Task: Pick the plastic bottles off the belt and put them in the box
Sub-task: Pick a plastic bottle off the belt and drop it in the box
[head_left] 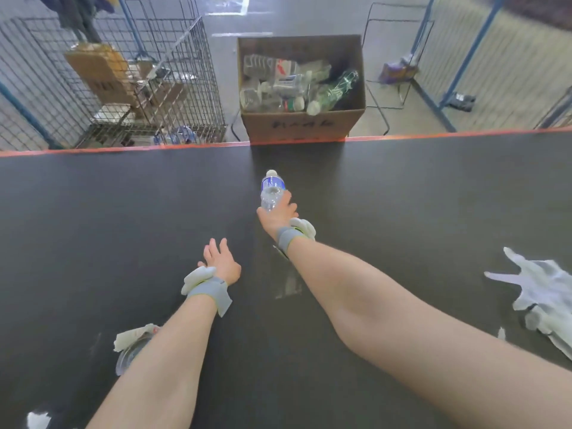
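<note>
A clear plastic bottle [271,189] with a blue label and white cap is held above the black belt [123,212], cap pointing toward the cardboard box [301,126]. The open box stands just past the belt's far edge, holding a heap of clear and green bottles [297,85].

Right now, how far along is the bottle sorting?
Done: the brown cardboard box beyond the belt already holds many clear plastic bottles. In hand: right hand grips a clear blue-labelled bottle, pointed boxward. Left: a flattened clear bottle by the left forearm; left hand open.
</note>
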`<state>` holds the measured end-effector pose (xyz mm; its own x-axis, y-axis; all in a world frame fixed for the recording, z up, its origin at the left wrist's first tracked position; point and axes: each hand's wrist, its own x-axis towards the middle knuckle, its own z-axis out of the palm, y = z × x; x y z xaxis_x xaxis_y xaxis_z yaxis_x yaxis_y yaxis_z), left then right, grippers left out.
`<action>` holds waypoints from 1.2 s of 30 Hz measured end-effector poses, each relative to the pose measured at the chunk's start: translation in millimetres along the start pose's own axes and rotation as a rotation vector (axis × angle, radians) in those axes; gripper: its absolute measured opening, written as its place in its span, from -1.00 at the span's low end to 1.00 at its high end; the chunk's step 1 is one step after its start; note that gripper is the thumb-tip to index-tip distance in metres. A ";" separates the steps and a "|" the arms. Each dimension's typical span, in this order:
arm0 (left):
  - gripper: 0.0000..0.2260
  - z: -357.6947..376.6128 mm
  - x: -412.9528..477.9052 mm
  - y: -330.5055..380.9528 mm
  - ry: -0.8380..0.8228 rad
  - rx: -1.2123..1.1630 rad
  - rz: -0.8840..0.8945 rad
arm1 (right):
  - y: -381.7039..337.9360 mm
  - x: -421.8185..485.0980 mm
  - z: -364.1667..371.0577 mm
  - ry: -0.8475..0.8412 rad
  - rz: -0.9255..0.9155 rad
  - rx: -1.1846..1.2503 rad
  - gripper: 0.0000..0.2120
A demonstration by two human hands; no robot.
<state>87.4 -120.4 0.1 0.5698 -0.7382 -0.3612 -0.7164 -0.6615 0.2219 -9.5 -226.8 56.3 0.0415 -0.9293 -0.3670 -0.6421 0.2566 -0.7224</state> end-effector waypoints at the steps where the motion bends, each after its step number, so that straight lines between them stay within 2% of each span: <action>1: -0.39 -2.0 13.0 17.9 0.007 0.000 0.022 | -11.4 20.8 -15.1 0.040 0.008 0.023 -0.32; 7: -0.40 -12.6 86.4 104.7 0.053 -0.044 0.095 | -82.6 133.5 -87.1 0.291 -0.124 0.194 -0.37; 11: -0.40 -15.5 139.9 143.9 0.024 -0.010 0.161 | -127.5 207.7 -128.1 0.435 -0.198 0.265 -0.38; 16: -0.43 -0.7 201.1 163.9 0.053 -0.016 0.155 | -157.9 295.2 -135.1 0.425 -0.062 0.216 -0.36; 20: -0.44 21.8 219.5 163.1 0.086 -0.029 0.196 | -164.5 335.4 -130.3 0.488 -0.068 0.169 -0.31; 27: -0.50 41.1 231.1 141.9 0.107 -0.099 0.204 | -180.3 362.5 -147.4 0.438 -0.053 0.047 -0.20; 33: -0.50 37.5 224.8 137.1 0.115 -0.102 0.166 | -163.7 368.5 -151.2 0.475 -0.137 0.021 -0.41; 36: -0.50 35.3 216.7 137.8 0.106 -0.109 0.158 | -155.0 366.4 -153.4 0.372 -0.128 -0.085 -0.35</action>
<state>97.9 -366.9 -79.6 0.4970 -0.8400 -0.2176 -0.7557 -0.5422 0.3674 -12.2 -647.8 123.7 -0.1445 -0.9891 -0.0288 -0.7115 0.1241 -0.6916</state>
